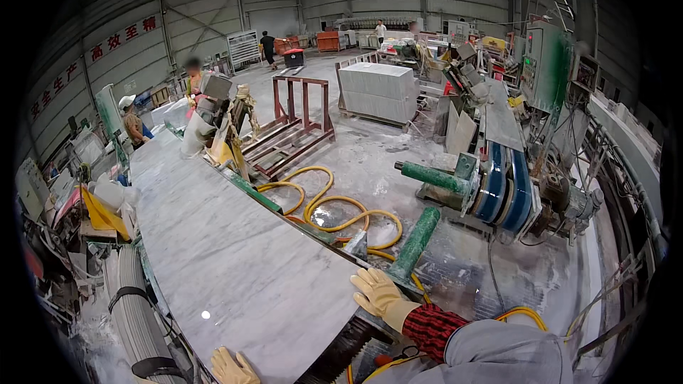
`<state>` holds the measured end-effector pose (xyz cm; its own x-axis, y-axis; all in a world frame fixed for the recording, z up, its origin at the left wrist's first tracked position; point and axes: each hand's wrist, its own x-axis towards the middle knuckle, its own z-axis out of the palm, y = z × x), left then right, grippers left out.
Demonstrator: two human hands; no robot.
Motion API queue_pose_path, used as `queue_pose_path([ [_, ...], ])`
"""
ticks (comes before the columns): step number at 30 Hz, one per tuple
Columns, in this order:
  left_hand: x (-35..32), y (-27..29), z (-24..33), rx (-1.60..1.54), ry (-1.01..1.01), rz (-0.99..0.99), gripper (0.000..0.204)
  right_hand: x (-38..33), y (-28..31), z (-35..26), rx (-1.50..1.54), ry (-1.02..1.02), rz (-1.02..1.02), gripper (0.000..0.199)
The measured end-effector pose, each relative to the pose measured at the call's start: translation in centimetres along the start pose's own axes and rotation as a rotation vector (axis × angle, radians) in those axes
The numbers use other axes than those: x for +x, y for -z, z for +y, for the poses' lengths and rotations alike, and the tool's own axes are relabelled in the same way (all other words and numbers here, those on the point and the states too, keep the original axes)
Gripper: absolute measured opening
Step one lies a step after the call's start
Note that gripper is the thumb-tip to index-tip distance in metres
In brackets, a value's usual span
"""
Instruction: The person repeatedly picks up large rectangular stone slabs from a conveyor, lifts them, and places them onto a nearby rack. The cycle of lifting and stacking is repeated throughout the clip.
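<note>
A long grey-white stone slab (235,249) with faint veining lies flat in front of me, stretching from the lower edge toward the upper left. My right hand (377,291), in a cream rubber glove, rests on the slab's right edge near its close corner, fingers stretched out. In the same kind of glove, my left hand (233,368) lies at the slab's near left edge, its fingers spread. Part of the left hand is cut off by the lower rim. Neither hand holds anything.
Beside the slab, a yellow hose (341,203) loops on the wet floor near a green cylinder (416,242). Blue belts (509,185) run on a machine at right. A brown metal rack (302,121) and stacked pale slabs (377,91) stand beyond. Several people work farther off.
</note>
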<state>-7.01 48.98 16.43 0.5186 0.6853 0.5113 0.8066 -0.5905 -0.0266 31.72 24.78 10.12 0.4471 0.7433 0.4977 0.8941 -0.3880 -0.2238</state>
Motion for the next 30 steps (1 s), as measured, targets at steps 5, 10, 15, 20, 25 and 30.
queue_pose_path([
  [5,-0.3,0.6,0.2,-0.026,0.014,-0.026,0.051,-0.3,0.1,-0.1,0.0,0.002,0.009,0.051],
  [10,-0.5,-0.7,0.0,-0.058,0.08,-0.083,0.051,-0.4,1.2,-0.1,0.026,-0.031,-0.04,0.051],
  [15,-2.1,-7.1,-2.7,-0.104,0.193,-0.087,0.056,-0.3,0.4,-0.4,-0.008,0.014,0.022,0.051],
  [20,0.3,3.0,1.2,-0.004,0.034,-0.145,0.053,-0.8,1.1,-0.1,-0.016,0.007,0.008,0.051],
  [25,-2.9,-6.2,-2.7,-0.06,0.158,-0.092,0.052,-0.4,0.7,-0.6,-0.007,0.009,-0.025,0.05],
  [30,-1.0,0.6,-0.1,-0.012,0.034,-0.079,0.054,-0.7,1.4,-0.2,-0.01,-0.01,-0.058,0.05],
])
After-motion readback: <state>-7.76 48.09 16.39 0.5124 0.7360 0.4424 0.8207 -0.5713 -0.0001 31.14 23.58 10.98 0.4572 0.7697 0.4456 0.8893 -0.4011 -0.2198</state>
